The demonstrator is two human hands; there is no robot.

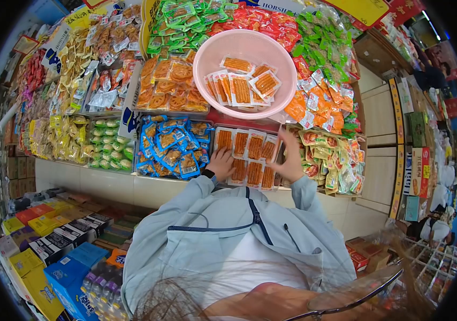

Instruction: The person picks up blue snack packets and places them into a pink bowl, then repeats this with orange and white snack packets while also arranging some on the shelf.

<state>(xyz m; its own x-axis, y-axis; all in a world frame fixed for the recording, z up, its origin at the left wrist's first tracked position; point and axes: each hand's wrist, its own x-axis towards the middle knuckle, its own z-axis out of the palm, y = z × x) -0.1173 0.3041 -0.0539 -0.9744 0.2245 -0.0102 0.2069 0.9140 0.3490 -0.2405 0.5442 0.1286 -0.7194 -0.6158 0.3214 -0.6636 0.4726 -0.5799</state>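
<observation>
Flat clear packets of orange-brown snack sticks [240, 143] lie in rows in a shallow bin in front of me. My left hand [221, 163] rests on the packets at the bin's left side, fingers stretched out and holding nothing. Over the bin's right edge is my right hand [291, 158], its thumb and fingers apart beside the right-hand packets. Nothing shows in its grasp. Just beyond the bin stands a pink plastic basin [219, 52] with several similar packets [240, 90] piled loosely inside.
Left of the bin are blue snack packets [170, 143], with round orange snacks [165, 83] behind them. Cream-coloured packets [325, 155] and orange packets [322, 101] fill compartments to the right. Stacked cartons [73, 232] stand at lower left.
</observation>
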